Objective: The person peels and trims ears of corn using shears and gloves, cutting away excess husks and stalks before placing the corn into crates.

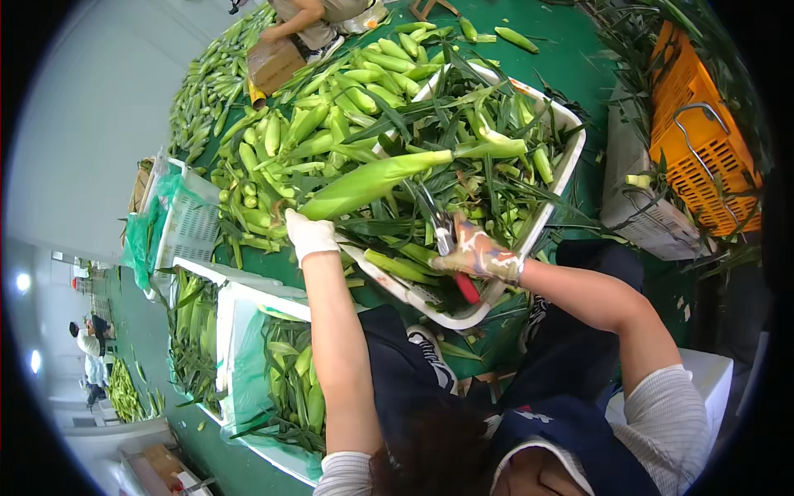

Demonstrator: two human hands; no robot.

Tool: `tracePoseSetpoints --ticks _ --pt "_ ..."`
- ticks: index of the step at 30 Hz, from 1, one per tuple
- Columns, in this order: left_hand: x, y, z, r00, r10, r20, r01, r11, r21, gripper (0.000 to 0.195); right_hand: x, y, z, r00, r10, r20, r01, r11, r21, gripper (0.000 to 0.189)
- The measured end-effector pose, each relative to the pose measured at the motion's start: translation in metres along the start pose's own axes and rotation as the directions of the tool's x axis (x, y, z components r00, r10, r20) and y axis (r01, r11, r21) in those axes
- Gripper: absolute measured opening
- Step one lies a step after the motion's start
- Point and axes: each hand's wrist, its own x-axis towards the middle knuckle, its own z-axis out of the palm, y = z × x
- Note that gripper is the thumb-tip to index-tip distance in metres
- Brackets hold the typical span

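My left hand, in a white glove, grips the silky end of an ear of corn in its green husk. The ear lies slantwise above a white plastic basket, its stalk end pointing right. My right hand, in a patterned glove, is closed round a metal cutting tool with a red handle. Its metal part points up and left, below the ear; whether its blades touch anything cannot be told. Cut leaves and stalk pieces fill the basket.
Husked-green ears lie in a heap beyond the basket. A person crouches by a cardboard box. Foam boxes of corn stand at left, an orange crate at right. More people are far left.
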Motion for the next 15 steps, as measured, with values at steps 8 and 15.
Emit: tracePoseSetpoints --ticks 8,15 --pt "-0.008 -0.022 -0.008 0.991 0.129 -0.019 -0.122 0.969 0.215 0.042 0.036 -0.006 -0.013 0.962 -0.219 -0.164 0.216 0.976 -0.034 0.066" --pt "-0.017 -0.017 -0.018 0.928 0.263 -0.264 -0.169 0.928 0.333 0.046 0.019 -0.015 -0.015 0.967 -0.181 -0.178 0.163 0.98 -0.111 0.042"
